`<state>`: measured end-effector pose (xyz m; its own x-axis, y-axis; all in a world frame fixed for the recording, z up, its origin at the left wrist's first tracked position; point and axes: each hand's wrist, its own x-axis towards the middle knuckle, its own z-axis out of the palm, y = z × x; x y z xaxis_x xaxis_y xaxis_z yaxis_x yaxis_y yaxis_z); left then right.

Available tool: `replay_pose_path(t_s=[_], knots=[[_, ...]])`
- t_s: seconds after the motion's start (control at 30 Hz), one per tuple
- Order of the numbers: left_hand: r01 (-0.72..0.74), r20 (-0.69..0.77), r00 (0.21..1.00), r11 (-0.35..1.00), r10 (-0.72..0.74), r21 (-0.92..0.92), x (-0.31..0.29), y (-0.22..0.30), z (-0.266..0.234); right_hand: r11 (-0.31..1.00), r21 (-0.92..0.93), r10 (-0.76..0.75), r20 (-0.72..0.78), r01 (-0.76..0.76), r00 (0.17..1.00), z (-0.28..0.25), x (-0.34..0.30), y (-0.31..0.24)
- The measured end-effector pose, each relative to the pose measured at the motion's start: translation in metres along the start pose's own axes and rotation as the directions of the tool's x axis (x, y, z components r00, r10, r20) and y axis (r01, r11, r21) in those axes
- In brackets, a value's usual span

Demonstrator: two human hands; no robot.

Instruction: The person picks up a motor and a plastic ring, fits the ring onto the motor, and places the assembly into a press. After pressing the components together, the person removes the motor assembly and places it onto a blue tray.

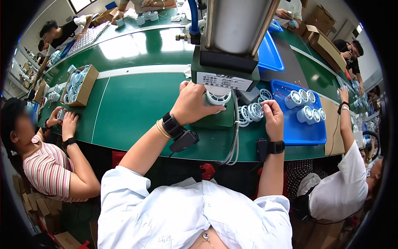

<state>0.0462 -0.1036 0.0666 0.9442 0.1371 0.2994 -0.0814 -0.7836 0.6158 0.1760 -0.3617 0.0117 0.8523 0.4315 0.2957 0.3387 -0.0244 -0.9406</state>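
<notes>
My left hand (191, 103) is wrapped around a round white plastic housing (218, 98) that sits beneath the head of a bench press (227, 68). The thumb lies along its near side, and the palm hides part of it. Over to the right, my right hand (274, 118) is closed in a pinch beside a heap of white spoked plastic rings (250, 114). What its fingertips hold, if anything, cannot be made out. A blue tray (296, 139) just past that hand carries several white cylindrical housings (306, 114) with thin red wires.
Grey cables (235, 141) hang over the bench's near edge. At the left, a cardboard box (88, 88) holds white rings on the green bench (137, 112). A co-worker's hands (66, 122) handle a small part there. Another person (336, 182) sits at the right.
</notes>
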Motion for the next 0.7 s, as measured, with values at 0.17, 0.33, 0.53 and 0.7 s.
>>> replay_pose_path(t_s=[0.17, 0.33, 0.53, 0.7], knots=[[0.028, -0.040, 0.999, 0.996, -0.031, -0.083, -0.004, -0.010, 0.005, 0.918, -0.328, -0.174, 0.178, 0.225, 0.969, 0.014, 0.012, -0.021], [-0.168, -0.110, 0.980, 0.986, 0.168, 0.011, -0.015, -0.035, -0.008, 0.672, -0.651, -0.148, 0.350, 0.354, 0.925, 0.028, 0.011, -0.028], [0.109, -0.031, 0.994, 0.975, -0.105, 0.193, -0.040, -0.104, -0.024, 0.633, -0.681, -0.138, 0.368, 0.367, 0.920, 0.029, 0.006, -0.023], [0.042, -0.030, 0.999, 0.875, -0.032, 0.482, -0.049, -0.104, -0.012, 0.628, -0.701, -0.133, 0.330, 0.337, 0.934, 0.035, 0.009, -0.036]])
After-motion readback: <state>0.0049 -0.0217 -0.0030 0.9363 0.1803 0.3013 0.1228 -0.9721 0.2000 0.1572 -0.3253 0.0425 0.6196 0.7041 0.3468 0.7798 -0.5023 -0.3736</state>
